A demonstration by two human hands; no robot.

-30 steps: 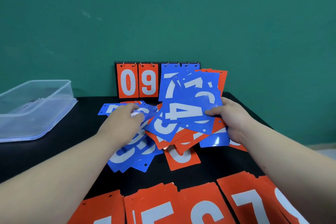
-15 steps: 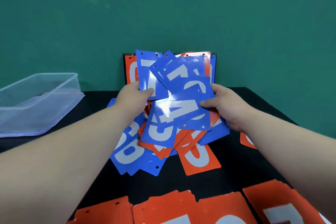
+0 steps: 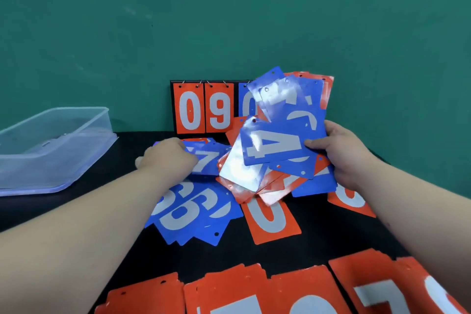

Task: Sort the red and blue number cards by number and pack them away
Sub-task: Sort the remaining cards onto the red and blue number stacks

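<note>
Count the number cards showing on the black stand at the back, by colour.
Red: 2, the 0 card and the 9 card.
Blue: 1, a half-hidden card; held cards cover anything beyond.
Total: 3 in view.

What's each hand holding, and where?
Right hand grips a fanned bundle of cards by its right edge, thumb on the blue 4 card. Left hand rests on the blue 7 card; grip unclear.

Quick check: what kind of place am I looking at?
Probably a staged tabletop workstation: a black table against a plain green wall, with a flip scoreboard and a clear plastic box on it.
</note>
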